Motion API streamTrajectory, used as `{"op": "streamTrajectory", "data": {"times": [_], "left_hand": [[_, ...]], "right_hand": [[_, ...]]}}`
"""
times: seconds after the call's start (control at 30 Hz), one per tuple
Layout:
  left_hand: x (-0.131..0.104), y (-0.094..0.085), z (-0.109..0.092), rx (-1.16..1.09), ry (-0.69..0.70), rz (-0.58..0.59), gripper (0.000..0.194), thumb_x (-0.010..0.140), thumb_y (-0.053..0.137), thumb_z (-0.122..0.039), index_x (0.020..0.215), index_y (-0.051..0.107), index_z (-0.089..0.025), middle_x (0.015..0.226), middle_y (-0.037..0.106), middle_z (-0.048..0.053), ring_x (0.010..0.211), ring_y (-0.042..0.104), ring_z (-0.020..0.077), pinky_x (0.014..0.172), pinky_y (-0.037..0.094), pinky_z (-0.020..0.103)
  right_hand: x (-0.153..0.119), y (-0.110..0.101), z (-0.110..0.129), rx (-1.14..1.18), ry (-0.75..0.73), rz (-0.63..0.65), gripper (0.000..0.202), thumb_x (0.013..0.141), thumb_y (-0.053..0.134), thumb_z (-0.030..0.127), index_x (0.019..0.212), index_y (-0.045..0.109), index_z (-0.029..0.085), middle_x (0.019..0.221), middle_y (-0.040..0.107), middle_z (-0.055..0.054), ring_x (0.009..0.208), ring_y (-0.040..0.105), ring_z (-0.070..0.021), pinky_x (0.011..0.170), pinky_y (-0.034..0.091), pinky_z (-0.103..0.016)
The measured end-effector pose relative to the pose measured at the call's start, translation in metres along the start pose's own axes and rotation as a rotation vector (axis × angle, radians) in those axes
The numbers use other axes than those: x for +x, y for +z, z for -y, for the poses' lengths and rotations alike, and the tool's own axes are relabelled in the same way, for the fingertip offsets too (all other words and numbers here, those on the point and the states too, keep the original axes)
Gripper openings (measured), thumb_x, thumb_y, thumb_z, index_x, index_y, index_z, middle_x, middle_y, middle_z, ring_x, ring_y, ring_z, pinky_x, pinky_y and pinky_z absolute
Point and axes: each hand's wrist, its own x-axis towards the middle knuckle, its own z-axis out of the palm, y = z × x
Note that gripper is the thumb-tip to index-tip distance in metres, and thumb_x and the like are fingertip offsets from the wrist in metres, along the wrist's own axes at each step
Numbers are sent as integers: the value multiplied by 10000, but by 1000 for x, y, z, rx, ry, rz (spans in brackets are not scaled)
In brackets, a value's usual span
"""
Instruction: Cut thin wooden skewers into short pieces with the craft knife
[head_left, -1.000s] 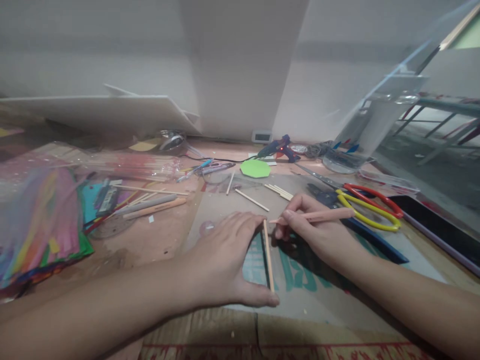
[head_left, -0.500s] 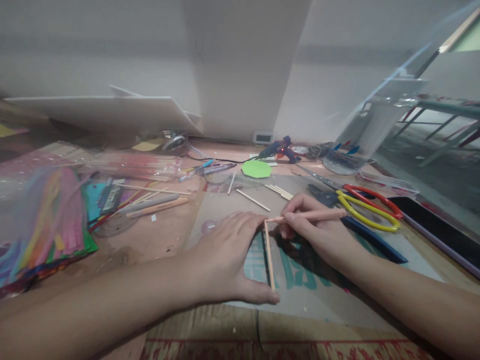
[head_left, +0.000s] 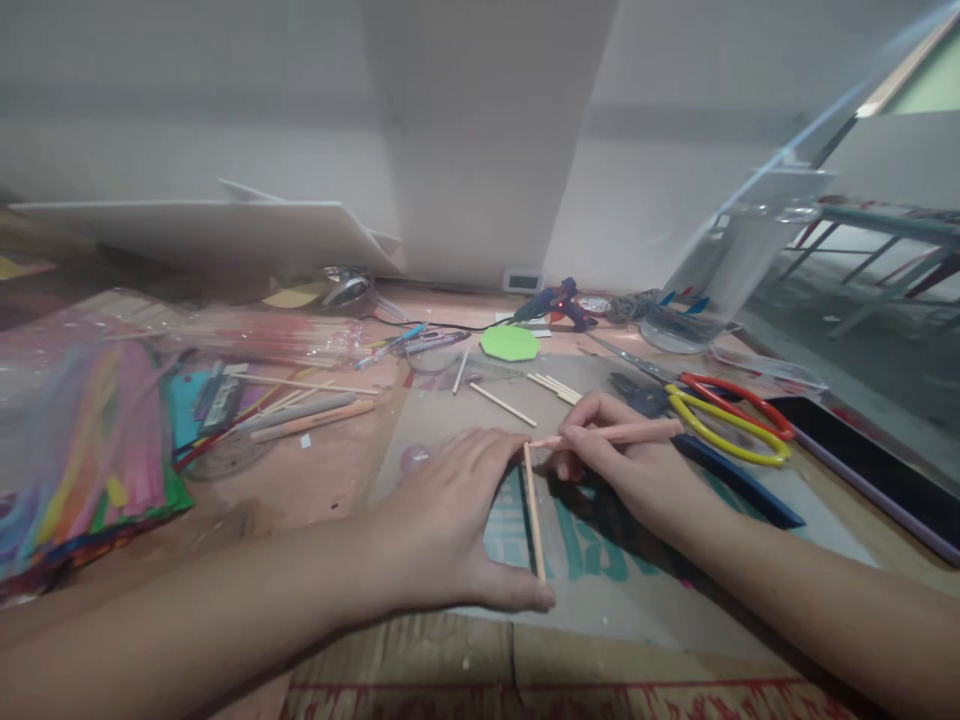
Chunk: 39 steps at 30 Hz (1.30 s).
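Observation:
My left hand [head_left: 450, 520] spans a thin wooden stick [head_left: 533, 520], its thumb at the near end and its fingertips at the far end. In a pinch grip, my right hand [head_left: 622, 460] holds a peach-coloured pen [head_left: 637, 432]. The pen's tip meets, or is very close to, the stick's far end beside my left fingertips. Below both hands lies a grey board [head_left: 465, 400] with green lettering, partly hidden by them. Beyond the hands on the board are a loose stick [head_left: 504, 405] and a small group of short sticks [head_left: 555, 388].
Scissors [head_left: 727, 425] with red and yellow handles, a dark blue-handled tool [head_left: 739, 482] and a phone [head_left: 874, 470] lie right. Behind are a green paper octagon [head_left: 510, 343], a glue gun [head_left: 559, 303] and a clear container [head_left: 720, 280]. Colourful strips [head_left: 97, 450] and pens [head_left: 311, 420] lie left.
The view has shifted slightly. Both hands, the stick and the pen keep nearly the same positions relative to each other.

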Motion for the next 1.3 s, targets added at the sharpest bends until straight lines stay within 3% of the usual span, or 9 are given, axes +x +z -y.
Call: {"op": "streamTrajectory", "data": {"times": [0.47,0.8,1.03,1.2,1.3], "left_hand": [[-1,2,3,18,27,-12,1051,615,895,-613,1465,387,-258,1427,544,121,1310,532,363,1072,474,517],[-1,1,3,23,2,-8,958,622,878,-640,1383,455,-241,1418,548,133,1315,530,380,1045,496,520],[0,2,4,29,-20,1,998,615,866,-677,1384,451,-194,1424,544,175,1329,517,394,1061,481,543],[0,1,3,29,-28,-2,964,617,872,-647,1371,473,-198,1408,562,169,1319,529,395,1055,483,547],[-1,1,1,60,-43,6,982,625,864,-648,1385,463,-173,1420,552,186,1328,522,399,1066,472,553]], "right_hand": [[2,0,-3,41,7,4,189,980,596,319,829,557,212,656,683,25,604,625,-109,592,484,-213],[-3,1,-4,110,29,57,219,975,614,346,814,558,209,649,680,20,591,623,-109,570,483,-211],[-8,2,1,132,48,170,212,951,615,282,766,540,211,619,699,9,572,651,-116,549,484,-207],[-9,2,4,65,24,103,203,940,623,287,766,550,211,614,701,7,563,660,-119,542,497,-211],[-10,2,5,31,30,137,207,912,650,276,745,545,213,598,702,2,554,673,-135,530,505,-225]]}}
